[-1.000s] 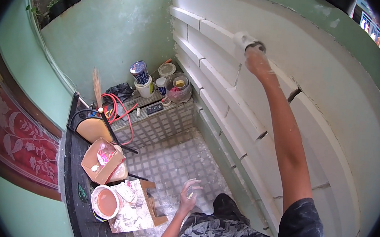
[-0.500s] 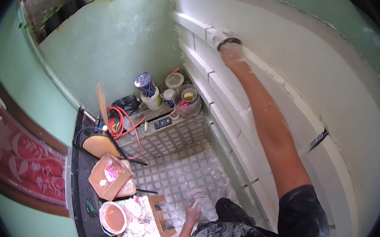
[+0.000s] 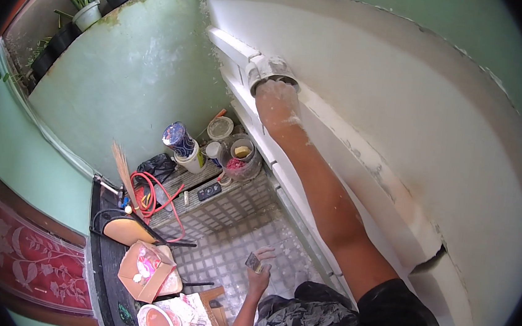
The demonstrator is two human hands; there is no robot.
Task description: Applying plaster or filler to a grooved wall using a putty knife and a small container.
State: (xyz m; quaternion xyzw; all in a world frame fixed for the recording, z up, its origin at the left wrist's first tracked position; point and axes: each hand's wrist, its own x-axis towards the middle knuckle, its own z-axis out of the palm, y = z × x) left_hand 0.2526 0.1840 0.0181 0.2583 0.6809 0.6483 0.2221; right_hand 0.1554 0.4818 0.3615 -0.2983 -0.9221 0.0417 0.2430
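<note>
My right arm reaches far up along the white panelled wall (image 3: 403, 101). At the raised white ledge (image 3: 332, 129), my right hand (image 3: 277, 102) is closed on a rounded, cup-like white-grey thing (image 3: 268, 68) with a dark rim. It rests against the ledge, and its exact kind does not show. Low in the middle, my left hand (image 3: 257, 282) holds a small flat scraper (image 3: 253, 262) with a greyish blade, some fingers stretched out beyond it. White dust or paste marks the right hand.
Left of me stand a bucket of orange-pink paste (image 3: 159, 324), a cardboard box (image 3: 139, 273) and a chair (image 3: 124, 230). Tubs (image 3: 190, 159), a red hose (image 3: 173, 208) and a remote (image 3: 210, 191) lie on a wooden bench. Potted plants (image 3: 88, 14) line the wall top.
The view has shifted, so the bench and pots sit differently in the picture. My right hand remains on the cup-like thing at the ledge. The left hand has turned, showing more of the scraper.
</note>
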